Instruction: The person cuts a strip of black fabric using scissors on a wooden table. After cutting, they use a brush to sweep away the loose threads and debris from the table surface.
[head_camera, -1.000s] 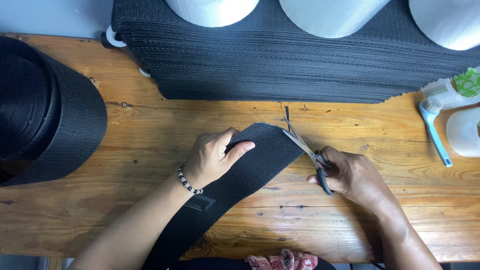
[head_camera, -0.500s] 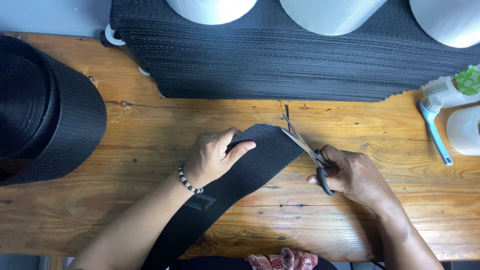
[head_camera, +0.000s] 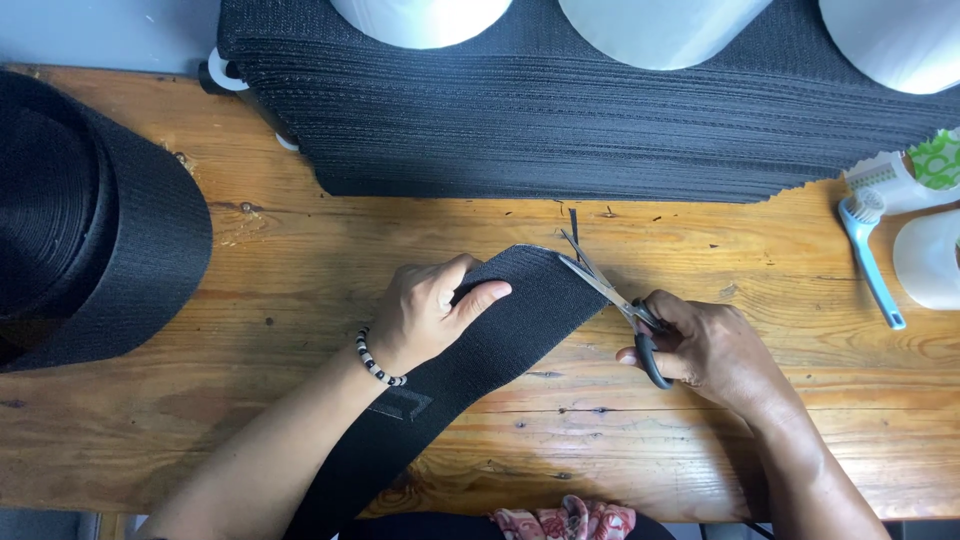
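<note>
1. Black webbing strap (head_camera: 470, 370) lies on the wooden table (head_camera: 300, 250), close to the front edge, between the two hands.
2. No open container with contents shows in the view. At the right edge stand a white plastic jug (head_camera: 930, 260) and a white packet with a green label (head_camera: 925, 165); what is inside them I cannot tell.
3. The long axis of the strap goes diagonally, from the lower left near the person's body up to the right. Its cut end points up and right, toward the stack of black strips (head_camera: 600, 110) at the back of the table.
4. The left hand (head_camera: 430, 310) presses flat on the strap just behind the cut end, with the thumb stretched along the fabric. It holds the strap down; the fingers are not closed around it.
5. The right hand (head_camera: 715, 350) is closed on the black handles of the scissors (head_camera: 610, 290). The blades are a little apart and meet the right corner of the strap end, so the strap end lies just left of this hand.
6. A big roll of black webbing (head_camera: 90, 220) rests at the left, and a blue brush (head_camera: 870, 250) at the right, both well apart from the hands.
</note>
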